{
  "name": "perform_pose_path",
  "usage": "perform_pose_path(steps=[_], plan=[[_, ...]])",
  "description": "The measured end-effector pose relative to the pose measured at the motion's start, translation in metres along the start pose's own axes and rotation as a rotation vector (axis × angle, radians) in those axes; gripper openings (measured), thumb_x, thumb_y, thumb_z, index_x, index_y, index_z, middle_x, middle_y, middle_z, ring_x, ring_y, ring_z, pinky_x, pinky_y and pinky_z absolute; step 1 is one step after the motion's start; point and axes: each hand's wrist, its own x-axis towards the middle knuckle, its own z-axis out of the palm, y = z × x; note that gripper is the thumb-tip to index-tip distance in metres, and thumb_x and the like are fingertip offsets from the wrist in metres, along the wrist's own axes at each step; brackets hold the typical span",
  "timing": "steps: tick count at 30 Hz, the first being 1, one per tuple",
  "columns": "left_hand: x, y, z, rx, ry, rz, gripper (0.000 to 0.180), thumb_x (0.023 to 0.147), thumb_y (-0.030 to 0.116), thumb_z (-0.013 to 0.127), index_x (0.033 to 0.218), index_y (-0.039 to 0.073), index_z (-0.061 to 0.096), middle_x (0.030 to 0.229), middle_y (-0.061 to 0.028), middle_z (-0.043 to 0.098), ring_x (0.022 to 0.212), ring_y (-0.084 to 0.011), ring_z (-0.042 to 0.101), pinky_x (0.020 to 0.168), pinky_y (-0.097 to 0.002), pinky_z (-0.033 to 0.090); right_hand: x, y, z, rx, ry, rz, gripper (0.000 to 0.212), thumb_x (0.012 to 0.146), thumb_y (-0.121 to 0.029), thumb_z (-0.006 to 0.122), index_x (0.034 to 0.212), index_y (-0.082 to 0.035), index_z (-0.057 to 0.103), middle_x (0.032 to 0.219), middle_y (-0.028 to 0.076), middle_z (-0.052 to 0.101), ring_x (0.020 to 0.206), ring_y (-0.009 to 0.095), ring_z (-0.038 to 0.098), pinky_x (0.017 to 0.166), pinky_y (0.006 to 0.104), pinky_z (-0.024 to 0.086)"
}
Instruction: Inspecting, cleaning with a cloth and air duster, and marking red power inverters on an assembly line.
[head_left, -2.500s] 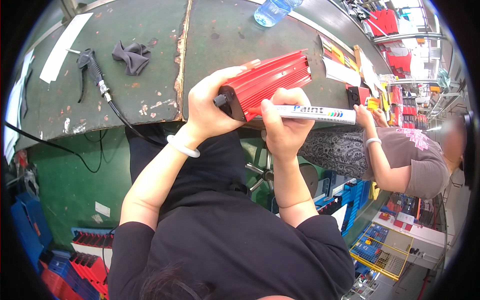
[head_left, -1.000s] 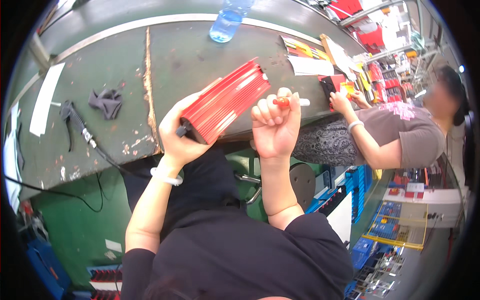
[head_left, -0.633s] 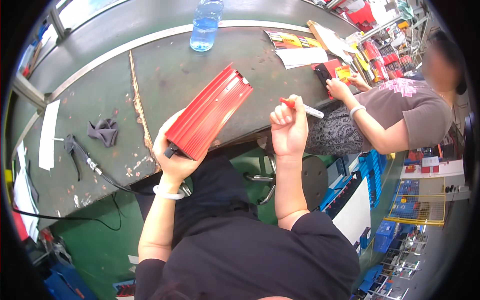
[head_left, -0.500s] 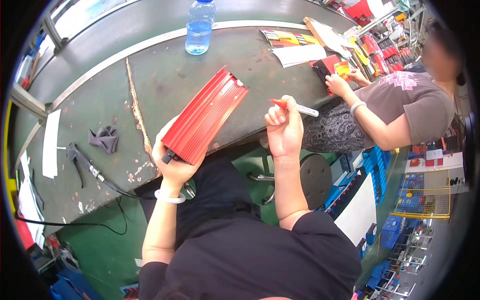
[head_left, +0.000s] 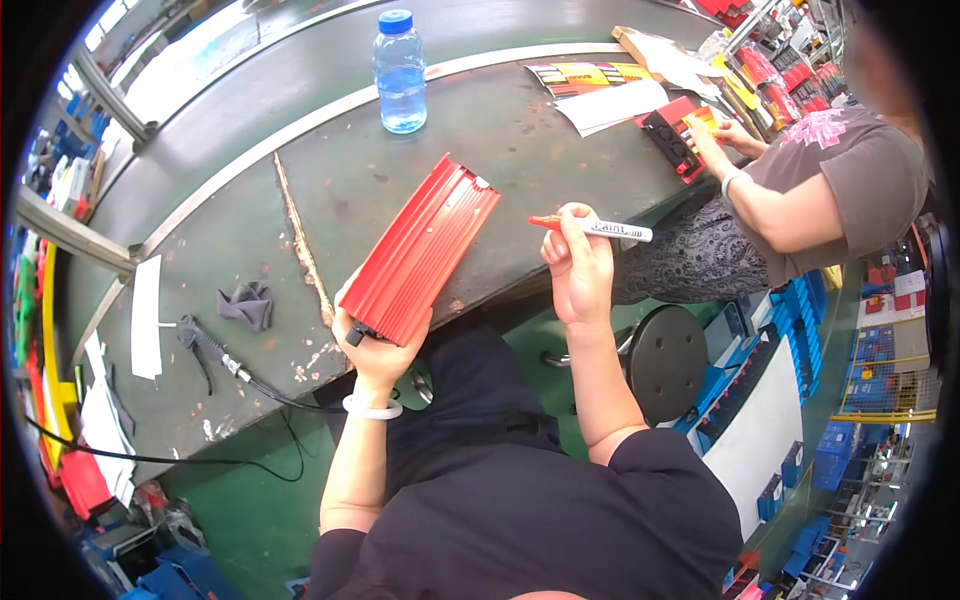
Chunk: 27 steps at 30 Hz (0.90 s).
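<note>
A red ribbed metal housing (head_left: 425, 255) is held up at a slant over the front edge of the workbench. My left hand (head_left: 385, 352) grips it from below at its near end, close to a small black fitting (head_left: 355, 337). Right of the housing and apart from it, my right hand (head_left: 582, 272) pinches a paint marker (head_left: 612, 230) with a white barrel and a red end. That red end points left toward the housing. The fingers of my left hand are partly hidden behind the housing.
A blue-capped water bottle (head_left: 401, 85) stands on the workbench (head_left: 350, 190). Left lie a dark cloth (head_left: 246, 306) and a cabled hand tool (head_left: 205, 345). A co-worker (head_left: 800, 190) handles a black and red part (head_left: 672, 142) at right. A round stool (head_left: 668, 362) stands beside me.
My right hand has turned, and the marker lies more level, with more of its barrel showing. The housing stays in my left hand. The whole view has shifted slightly.
</note>
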Motion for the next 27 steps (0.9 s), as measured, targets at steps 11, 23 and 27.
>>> perform_pose_path(steps=[11, 23, 27], plan=[[-0.001, -0.009, 0.001, 0.014, 0.043, 0.038, 0.071, 0.055, 0.017, 0.089, 0.114, 0.0, 0.052, 0.106, -0.0105, 0.059, 0.097, -0.0234, 0.059, 0.089, -0.0349, 0.046, -0.003, -0.001, -0.004, -0.044, -0.04, -0.076, 0.006, 0.094, -0.01, 0.057, 0.096, -0.006, 0.053, 0.074, -0.003, 0.048, 0.062, 0.004, 0.042, 0.056, 0.021, 0.033], [-0.006, -0.004, -0.127, -0.419, -0.04, -0.219, 0.087, 0.056, 0.011, 0.089, 0.129, -0.004, 0.044, 0.12, -0.0164, 0.059, 0.108, -0.0262, 0.06, 0.096, -0.0401, 0.047, 0.033, 0.004, 0.049, -0.351, -0.295, -0.346, 0.02, 0.092, -0.003, 0.058, 0.111, 0.0, 0.055, 0.094, -0.001, 0.056, 0.081, 0.003, 0.05, 0.071, 0.0171, 0.042], [-0.027, 0.011, -0.154, -0.15, 0.007, -0.04, 0.088, 0.054, 0.014, 0.089, 0.127, -0.004, 0.045, 0.119, -0.0161, 0.059, 0.11, -0.0259, 0.058, 0.098, -0.0401, 0.045, 0.022, 0.0, 0.102, -0.129, -0.464, -0.29, 0.012, 0.092, -0.007, 0.061, 0.099, 0.001, 0.057, 0.08, 0.001, 0.058, 0.068, 0.004, 0.053, 0.062, 0.0184, 0.043]])
